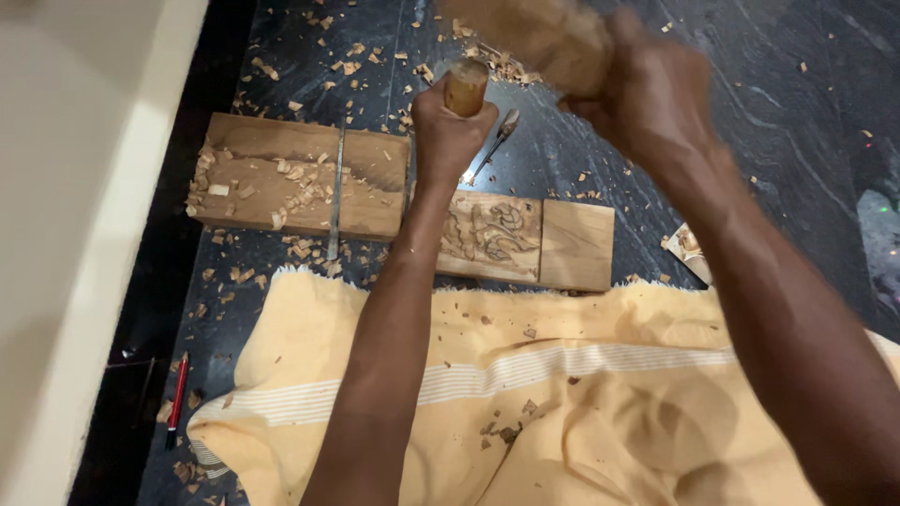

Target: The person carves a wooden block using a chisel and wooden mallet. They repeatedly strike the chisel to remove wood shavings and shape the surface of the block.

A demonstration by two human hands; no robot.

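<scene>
L hand [450, 131]: fingers wrapped tight round wooden chisel handle [465, 86], held upright over carved board [525, 242]; blade hidden behind wrist.
R hand [647, 94]: fingers closed on wooden mallet [534, 33], blurred, raised just beside & above handle top.
Carved board: on dark floor [769, 141], relief pattern in middle, right end plain; touches edge of yellow cloth [581, 403].
2nd board [300, 178]: left of carved one, chips on top, thin metal tool [336, 192] lying across it.
Spare chisel [495, 142]: on floor behind L hand.
Red pencil [177, 386]: floor, far left near cloth.
Chips: scattered over floor & cloth.
</scene>
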